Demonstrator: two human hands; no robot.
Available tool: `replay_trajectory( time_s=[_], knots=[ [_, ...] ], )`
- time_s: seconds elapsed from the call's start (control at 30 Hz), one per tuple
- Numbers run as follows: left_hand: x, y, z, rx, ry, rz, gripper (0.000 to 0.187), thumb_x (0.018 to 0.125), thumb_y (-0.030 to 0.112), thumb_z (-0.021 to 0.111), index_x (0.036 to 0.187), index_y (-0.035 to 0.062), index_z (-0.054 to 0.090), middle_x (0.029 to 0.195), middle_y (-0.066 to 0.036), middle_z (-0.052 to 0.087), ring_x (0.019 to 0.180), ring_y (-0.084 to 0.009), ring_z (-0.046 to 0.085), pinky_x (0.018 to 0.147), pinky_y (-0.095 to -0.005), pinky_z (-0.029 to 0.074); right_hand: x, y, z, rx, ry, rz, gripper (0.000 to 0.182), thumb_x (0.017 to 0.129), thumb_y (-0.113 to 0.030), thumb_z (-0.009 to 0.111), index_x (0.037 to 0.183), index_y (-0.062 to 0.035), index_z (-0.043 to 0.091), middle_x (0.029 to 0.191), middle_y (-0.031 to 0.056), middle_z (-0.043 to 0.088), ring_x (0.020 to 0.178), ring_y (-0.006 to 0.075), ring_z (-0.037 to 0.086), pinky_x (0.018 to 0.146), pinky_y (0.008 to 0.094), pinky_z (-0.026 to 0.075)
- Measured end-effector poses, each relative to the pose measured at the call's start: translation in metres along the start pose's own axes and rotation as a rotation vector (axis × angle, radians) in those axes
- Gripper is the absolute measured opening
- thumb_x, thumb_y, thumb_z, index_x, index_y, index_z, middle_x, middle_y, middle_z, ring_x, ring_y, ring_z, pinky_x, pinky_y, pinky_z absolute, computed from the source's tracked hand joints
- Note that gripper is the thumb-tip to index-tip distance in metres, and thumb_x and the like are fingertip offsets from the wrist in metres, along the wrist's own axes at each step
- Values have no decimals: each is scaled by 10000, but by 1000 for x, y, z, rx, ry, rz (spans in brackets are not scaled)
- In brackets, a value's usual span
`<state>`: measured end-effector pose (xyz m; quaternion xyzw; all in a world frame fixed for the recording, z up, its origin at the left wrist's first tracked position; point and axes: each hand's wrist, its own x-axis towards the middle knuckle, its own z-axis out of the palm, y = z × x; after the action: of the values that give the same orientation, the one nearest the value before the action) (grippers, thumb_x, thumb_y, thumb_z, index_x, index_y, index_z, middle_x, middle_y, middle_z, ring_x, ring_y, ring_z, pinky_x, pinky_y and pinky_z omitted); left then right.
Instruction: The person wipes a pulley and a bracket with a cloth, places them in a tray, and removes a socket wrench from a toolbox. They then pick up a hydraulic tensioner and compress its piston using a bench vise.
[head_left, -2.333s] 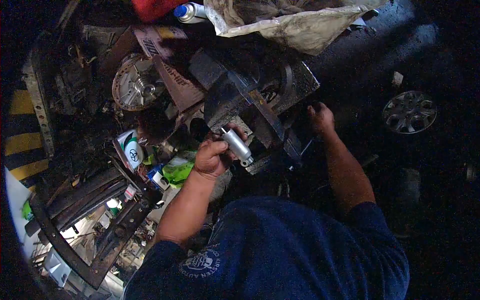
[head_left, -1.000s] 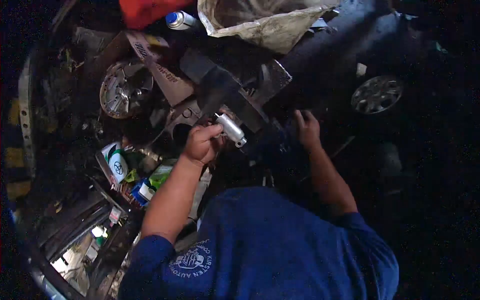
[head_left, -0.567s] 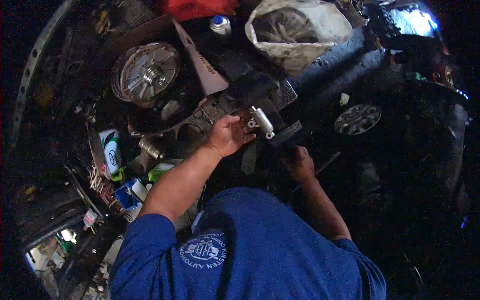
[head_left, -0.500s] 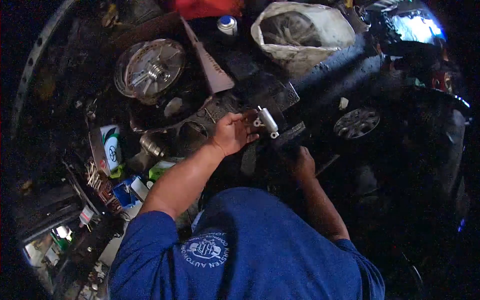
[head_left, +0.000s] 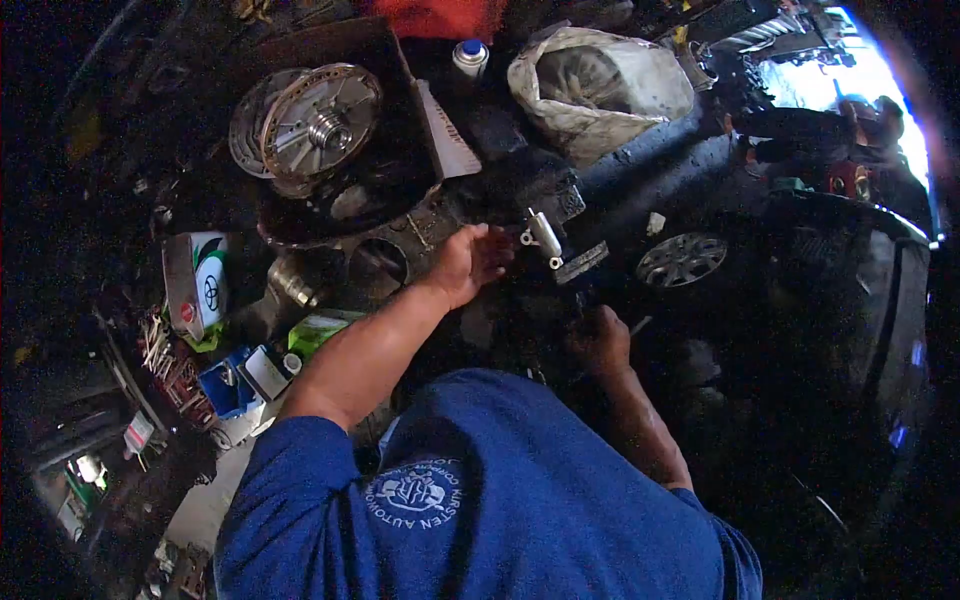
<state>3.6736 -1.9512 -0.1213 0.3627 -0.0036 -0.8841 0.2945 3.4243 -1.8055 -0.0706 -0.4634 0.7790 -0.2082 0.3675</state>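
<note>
A small silver metal cylinder (head_left: pixel 545 234) with ring-shaped lugs stands tilted over the dark work area. My left hand (head_left: pixel 468 265) is just left of it, fingers loosely spread, with a narrow gap between fingertips and cylinder. Beside the cylinder's lower end lies a grey, rough-faced strip (head_left: pixel 582 263). Below that strip my right hand (head_left: pixel 602 340) is closed in deep shadow; what it grips is too dark to make out. Behind my left forearm is a greasy metal housing (head_left: pixel 425 225) with a large round opening.
A round finned metal drum (head_left: pixel 320 132) stands at upper left. Near the top are a blue-capped can (head_left: pixel 470 58) and a dirty white sack (head_left: pixel 640 85). A wheel cover (head_left: pixel 682 260) lies right. Bottles (head_left: pixel 208 285) and a blue box (head_left: pixel 228 385) crowd the left.
The view has shifted slightly. My left fingers are now a little apart from the silver cylinder, which they were touching or nearly touching before. My right hand has drawn slightly down from the grey strip.
</note>
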Motion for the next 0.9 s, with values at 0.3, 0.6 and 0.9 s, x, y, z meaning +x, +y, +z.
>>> replay_trajectory(
  time_s=[0.3,0.6,0.9],
  knots=[
    [-45,-23,43,1149,-118,625,188,810,219,641,869,41,621,795,-87,619,763,-209,615,722,-323,482,-29,-73,-21,-351,38,-196,299,669,-205,722,806,-48,508,783,158,557,748,380,578,636,445,464],
    [-32,-36,37,1430,-187,718,244,747,222,692,895,48,607,864,-134,614,858,-294,613,774,-369,487,-11,-32,10,-372,310,-446,224,697,-94,666,882,-49,546,832,150,543,759,369,553,629,437,461],
    [-27,-47,81,1620,-683,955,607,639,367,769,1114,60,549,1061,-163,588,975,-355,579,846,-448,475,-5,-27,10,-323,307,-424,164,664,-86,676,784,-50,570,755,126,539,703,354,541,608,423,454]
  ],
)
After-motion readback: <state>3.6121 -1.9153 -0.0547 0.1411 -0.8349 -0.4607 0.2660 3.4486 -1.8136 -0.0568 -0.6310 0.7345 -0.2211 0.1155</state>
